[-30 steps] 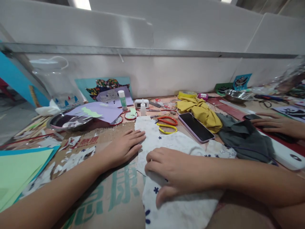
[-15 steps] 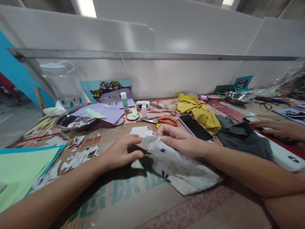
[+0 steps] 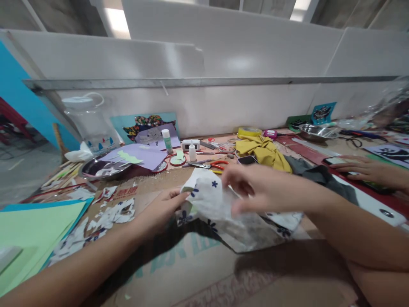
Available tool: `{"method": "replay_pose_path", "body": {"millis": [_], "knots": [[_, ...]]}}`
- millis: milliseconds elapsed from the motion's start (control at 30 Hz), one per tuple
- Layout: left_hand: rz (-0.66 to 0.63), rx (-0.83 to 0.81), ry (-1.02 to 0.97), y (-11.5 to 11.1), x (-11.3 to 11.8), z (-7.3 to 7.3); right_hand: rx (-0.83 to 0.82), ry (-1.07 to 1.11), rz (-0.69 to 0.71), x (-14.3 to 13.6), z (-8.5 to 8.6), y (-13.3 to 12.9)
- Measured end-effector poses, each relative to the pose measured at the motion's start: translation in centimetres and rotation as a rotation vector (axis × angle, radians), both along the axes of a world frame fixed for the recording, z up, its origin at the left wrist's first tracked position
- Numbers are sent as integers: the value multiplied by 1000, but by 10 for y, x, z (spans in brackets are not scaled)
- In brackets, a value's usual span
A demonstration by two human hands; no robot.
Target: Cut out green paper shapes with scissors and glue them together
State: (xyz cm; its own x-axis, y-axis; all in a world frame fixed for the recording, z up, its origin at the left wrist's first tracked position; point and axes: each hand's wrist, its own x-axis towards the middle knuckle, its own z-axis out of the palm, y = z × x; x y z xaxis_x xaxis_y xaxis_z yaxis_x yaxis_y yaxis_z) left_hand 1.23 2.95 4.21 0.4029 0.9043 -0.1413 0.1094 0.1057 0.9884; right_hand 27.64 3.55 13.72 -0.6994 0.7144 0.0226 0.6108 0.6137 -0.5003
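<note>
A white cloth with dark blue flowers (image 3: 220, 226) lies bunched and partly raised over the cardboard in front of me. My left hand (image 3: 168, 202) pinches its left edge between thumb and fingers. Over the cloth's right part is my right hand (image 3: 262, 187), blurred by motion, its thumb and curled fingers apart with nothing visible between them. Just beyond the cloth lie orange-handled scissors (image 3: 212, 165). A small white dropper bottle (image 3: 192, 152) and a glue stick (image 3: 166, 141) stand farther back.
White cloth scraps (image 3: 111, 213) and green paper sheets (image 3: 41, 230) lie left, near a metal bowl (image 3: 84, 170) and a clear jug (image 3: 87, 123). Mustard cloth (image 3: 265, 151) and a phone (image 3: 247, 160) are right. Another person's hand (image 3: 367, 168) rests at far right.
My right hand has let go of the cloth's upper edge and moved right and toward me. My left hand has closed on the cloth's left edge. The cloth is more spread out.
</note>
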Motion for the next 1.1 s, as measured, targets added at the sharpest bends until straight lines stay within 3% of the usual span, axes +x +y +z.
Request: {"method": "replay_pose_path", "body": {"millis": [67,133,233,333,467,567,633,800,933,1000,1100], "knots": [[9,-31,-13,3,0,-7,103,-244,108,-5,-2,-26],[-6,-34,4,4,1,-11,143,-407,242,-16,-17,-41],[-36,-1,25,5,2,-13,237,-511,371,-28,-43,-38],[-61,10,24,5,2,-12,207,-416,456,-28,-45,-25],[-43,-9,38,5,-1,-11,-3,-127,298,-14,-10,-9],[-26,24,56,3,-3,-8,151,208,114,-13,13,11],[-15,0,58,-1,-3,-2,240,319,59,-20,20,31],[108,38,82,-14,-4,35,290,418,83,-43,26,85],[323,151,72,-25,-26,70,137,489,-92,-51,28,120],[425,84,22,-31,-35,78,8,491,-147,-62,23,127],[428,-148,-174,-39,-35,81,-85,451,-115,-90,10,123]]}}
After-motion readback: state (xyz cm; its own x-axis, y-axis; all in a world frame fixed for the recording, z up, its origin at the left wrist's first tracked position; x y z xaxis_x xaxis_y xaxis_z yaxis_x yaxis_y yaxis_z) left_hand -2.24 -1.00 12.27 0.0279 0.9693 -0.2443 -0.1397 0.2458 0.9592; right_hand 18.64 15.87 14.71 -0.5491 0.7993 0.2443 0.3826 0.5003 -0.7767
